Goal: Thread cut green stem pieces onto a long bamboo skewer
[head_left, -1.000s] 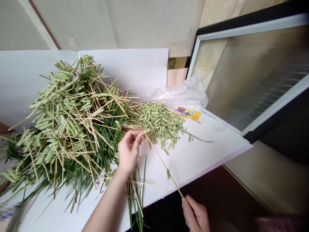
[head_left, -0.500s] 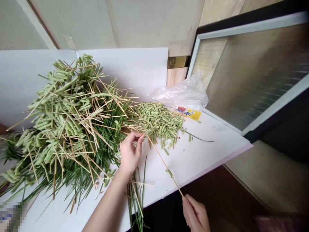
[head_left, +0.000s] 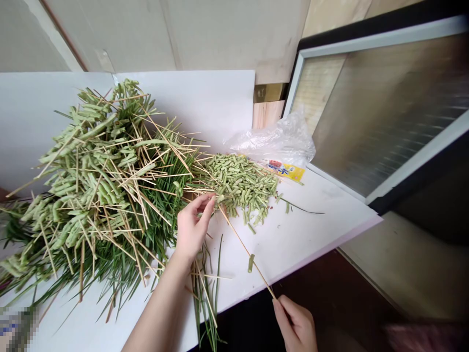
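Skewer [head_left: 242, 244] spans left hand [head_left: 192, 227], right hand [head_left: 296, 325]; label [head_left: 286, 171] illegible.

Even, bright daylight is spread over the white board [head_left: 311, 230], with only faint, soft shadows cast beneath the pile [head_left: 102, 181], and a mild glare is picked up by the plastic bag [head_left: 273, 142] (the window pane [head_left: 388, 112] looks the likeliest source, though this cannot be confirmed). Wide-angle bending is seen toward the frame edges, where the seams of the wall [head_left: 168, 34] lean sharply. The lower-left corner is masked by a pixelated patch [head_left: 16, 327], and a blurred pink smear [head_left: 425, 337] is left at lower right.
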`<state>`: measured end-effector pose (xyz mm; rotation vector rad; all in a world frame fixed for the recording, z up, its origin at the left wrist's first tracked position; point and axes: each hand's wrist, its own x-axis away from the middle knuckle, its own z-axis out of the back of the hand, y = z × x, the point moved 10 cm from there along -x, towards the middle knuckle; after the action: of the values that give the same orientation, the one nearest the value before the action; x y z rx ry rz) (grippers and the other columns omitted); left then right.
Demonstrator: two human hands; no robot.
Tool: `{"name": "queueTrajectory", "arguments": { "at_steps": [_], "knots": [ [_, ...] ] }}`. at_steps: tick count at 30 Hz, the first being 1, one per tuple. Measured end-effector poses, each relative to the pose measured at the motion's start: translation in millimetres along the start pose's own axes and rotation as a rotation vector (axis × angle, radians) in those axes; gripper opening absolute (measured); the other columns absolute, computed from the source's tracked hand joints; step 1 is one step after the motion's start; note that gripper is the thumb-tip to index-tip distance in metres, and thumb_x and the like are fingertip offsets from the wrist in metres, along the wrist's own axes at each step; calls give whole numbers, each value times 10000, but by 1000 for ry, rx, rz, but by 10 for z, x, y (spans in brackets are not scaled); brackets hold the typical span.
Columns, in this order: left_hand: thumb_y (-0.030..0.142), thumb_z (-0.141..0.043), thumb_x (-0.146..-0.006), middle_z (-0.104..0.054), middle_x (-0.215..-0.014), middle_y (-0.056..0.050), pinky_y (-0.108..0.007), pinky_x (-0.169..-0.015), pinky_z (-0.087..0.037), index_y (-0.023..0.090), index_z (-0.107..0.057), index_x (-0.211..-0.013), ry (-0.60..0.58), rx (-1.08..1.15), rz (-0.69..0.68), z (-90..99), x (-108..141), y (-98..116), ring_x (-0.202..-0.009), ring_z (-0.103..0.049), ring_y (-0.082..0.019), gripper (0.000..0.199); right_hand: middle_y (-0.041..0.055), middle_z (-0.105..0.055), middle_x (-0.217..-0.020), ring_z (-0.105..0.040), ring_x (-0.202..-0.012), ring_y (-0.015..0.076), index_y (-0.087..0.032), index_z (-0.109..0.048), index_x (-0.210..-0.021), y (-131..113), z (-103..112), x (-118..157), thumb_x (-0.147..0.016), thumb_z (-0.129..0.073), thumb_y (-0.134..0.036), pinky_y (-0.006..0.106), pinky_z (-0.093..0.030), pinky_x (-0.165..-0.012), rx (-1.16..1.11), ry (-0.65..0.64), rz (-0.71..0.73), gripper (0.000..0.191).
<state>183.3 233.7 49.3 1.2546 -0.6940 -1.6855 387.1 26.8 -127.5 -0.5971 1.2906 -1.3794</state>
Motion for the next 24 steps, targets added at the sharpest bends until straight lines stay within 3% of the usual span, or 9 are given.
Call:
{"name": "queueTrajectory", "arguments": {
  "at_steps": [4,7,9,13,15,17,19,21,24],
  "knots": [
    [400,-596,-970,-788,-1059,-82,-354,-906,-494,182,-779,-1065,-8,-327,-184,9,4,160,-963,-685,-235,300,-68,-285,-595,-295,-494,81,-219,-317,-671,-168,32,-21,-973,-490,-142,214,-265,-473,68,34,168,355],
    [388,-596,-972,-798,-1012,-80,-350,-871,-506,177,-787,-1060,13,-366,-224,18,7,199,-921,-685,-232,298,-67,-288,-594,-294,-494,85,-222,-325,-677,-148,-6,-10,-990,-468,-158,218,-265,-474,33,24,143,350],
    [387,-608,-965,-801,-987,-71,-341,-846,-514,186,-793,-1051,25,-342,-225,30,6,197,-899,-686,-225,286,-67,-276,-591,-281,-496,89,-224,-315,-665,-84,-43,7,-1014,-453,-218,234,-245,-469,-19,11,52,375],
    [399,-629,-947,-802,-973,-64,-337,-849,-519,203,-803,-1027,37,-262,-181,57,-4,132,-907,-696,-222,274,-83,-234,-566,-235,-478,90,-244,-284,-655,173,-183,81,-1036,-436,-435,259,-176,-439,-218,-62,-291,453],
    [413,-641,-933,-802,-972,-66,-340,-852,-521,207,-807,-1010,38,-222,-141,68,-12,86,-919,-702,-227,276,-91,-234,-547,-232,-461,85,-250,-280,-654,227,-235,92,-1032,-426,-496,253,-171,-426,-303,-104,-375,474],
    [429,-656,-916,-802,-973,-69,-344,-849,-524,212,-812,-994,33,-191,-102,69,-18,51,-928,-706,-234,279,-86,-266,-537,-262,-453,84,-243,-311,-640,174,-180,26,-1031,-436,-479,239,-208,-420,-257,-101,-308,474],
    [447,-669,-899,-802,-975,-69,-349,-849,-524,215,-815,-981,26,-164,-61,65,-22,20,-929,-710,-242,285,-64,-358,-540,-353,-456,87,-222,-408,-631,48,-53,-64,-1027,-464,-402,214,-300,-433,-112,-51,-150,439],
    [469,-680,-885,-801,-987,-71,-357,-866,-521,215,-815,-979,5,-117,-9,50,-24,-20,-934,-715,-248,302,-23,-546,-599,-539,-520,101,-202,-579,-699,-77,74,-122,-1009,-508,-311,182,-442,-524,9,22,-7,337],
    [494,-722,-847,-800,-1028,-77,-357,-909,-515,205,-809,-986,-49,21,87,6,-25,-105,-973,-713,-252,332,19,-746,-787,-740,-744,151,-216,-741,-886,-111,218,-168,-978,-565,-253,165,-561,-726,37,122,42,202]
  ]
}}
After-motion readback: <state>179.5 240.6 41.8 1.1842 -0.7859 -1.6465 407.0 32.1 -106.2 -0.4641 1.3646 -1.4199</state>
